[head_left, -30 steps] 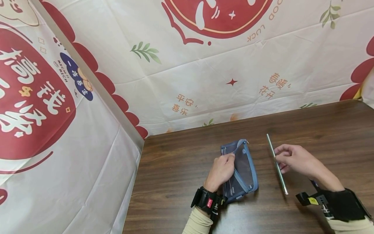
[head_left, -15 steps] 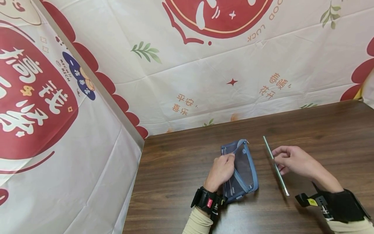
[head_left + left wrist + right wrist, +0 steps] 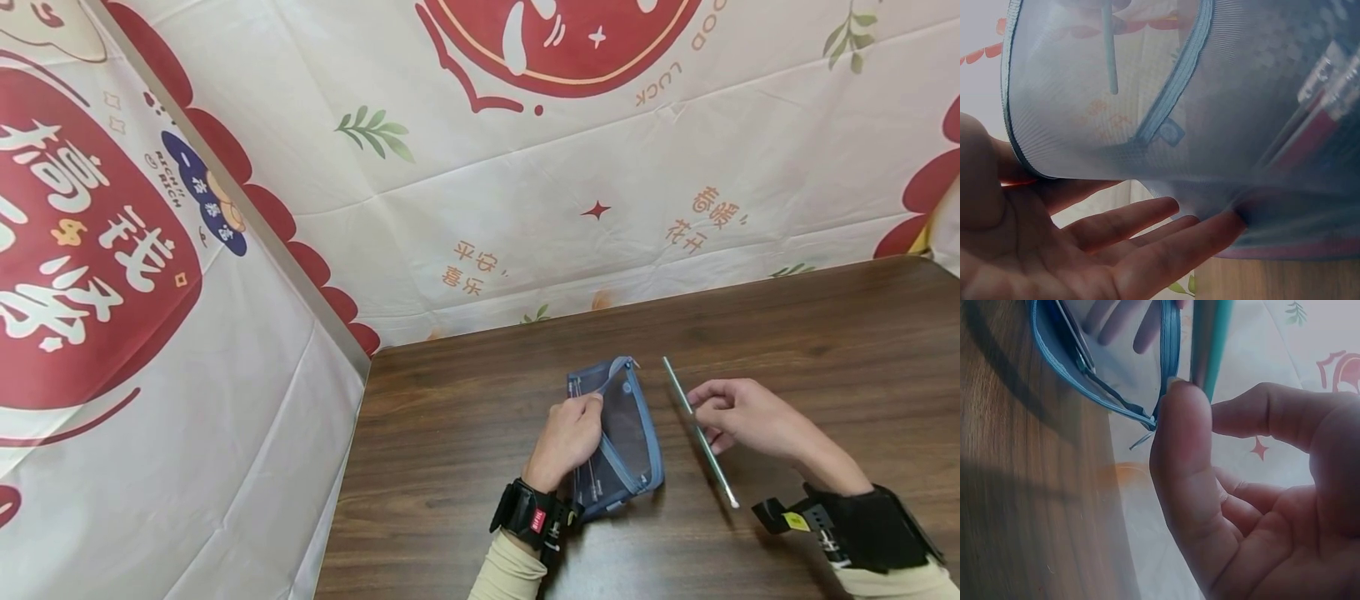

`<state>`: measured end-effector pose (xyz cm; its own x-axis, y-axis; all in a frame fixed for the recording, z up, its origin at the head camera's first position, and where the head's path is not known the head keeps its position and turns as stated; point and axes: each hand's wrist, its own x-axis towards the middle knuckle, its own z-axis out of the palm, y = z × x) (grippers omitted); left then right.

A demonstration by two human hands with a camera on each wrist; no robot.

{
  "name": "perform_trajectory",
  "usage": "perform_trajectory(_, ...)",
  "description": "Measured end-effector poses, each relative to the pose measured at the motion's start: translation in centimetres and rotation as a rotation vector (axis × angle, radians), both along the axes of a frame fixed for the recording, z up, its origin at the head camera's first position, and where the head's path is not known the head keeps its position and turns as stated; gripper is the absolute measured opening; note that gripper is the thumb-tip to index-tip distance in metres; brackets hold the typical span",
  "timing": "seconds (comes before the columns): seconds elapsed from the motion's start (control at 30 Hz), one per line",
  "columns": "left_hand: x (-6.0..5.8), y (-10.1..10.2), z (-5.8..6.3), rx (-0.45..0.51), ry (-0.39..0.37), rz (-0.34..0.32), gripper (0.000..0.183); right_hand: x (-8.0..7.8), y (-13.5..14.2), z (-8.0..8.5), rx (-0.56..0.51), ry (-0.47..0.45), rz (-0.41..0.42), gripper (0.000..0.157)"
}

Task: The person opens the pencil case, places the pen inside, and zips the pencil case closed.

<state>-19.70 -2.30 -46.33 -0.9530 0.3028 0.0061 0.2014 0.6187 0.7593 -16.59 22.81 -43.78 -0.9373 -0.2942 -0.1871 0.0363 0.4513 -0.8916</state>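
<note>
My left hand [image 3: 572, 432] pinches the near side of a blue mesh zip pencil case [image 3: 630, 425], whose zip is open. In the left wrist view, the thumb and forefinger are at the mesh edge, while the other fingers of the left hand [image 3: 1116, 237] stretch out beneath it. Several pencils [image 3: 1307, 128] show through the mesh inside. To the right of the case, my right hand [image 3: 750, 423] holds a slim green pencil [image 3: 678, 387] between thumb and fingers, tilted and apart from the case. The right wrist view shows the thumb pressed against that pencil [image 3: 1211, 347].
Both hands are over a dark brown wooden table [image 3: 435, 467]. A printed white cloth [image 3: 510, 192] hangs behind it, and another cloth [image 3: 247, 400] hangs along the left side. Black camera straps [image 3: 870, 525] are on the wrists.
My right hand has shifted left with the pencil, bringing its upper end nearer the pencil case. The left hand and the case have stayed in place.
</note>
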Motion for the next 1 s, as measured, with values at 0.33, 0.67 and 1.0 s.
perform_trajectory(0.33,0.0,0.0,0.3,0.000,-0.010,0.003,0.046,-0.2,-0.5,-0.2,-0.008,-0.019,0.011,0.039)
perform_trajectory(0.67,-0.1,0.0,0.2,0.010,-0.013,0.007,0.045,-0.4,-0.8,-0.7,-0.048,-0.036,0.066,0.040)
perform_trajectory(1.0,-0.3,0.0,-0.1,0.011,-0.004,-0.009,0.040,-0.7,-1.2,-1.1,-0.043,-0.017,0.105,0.036)
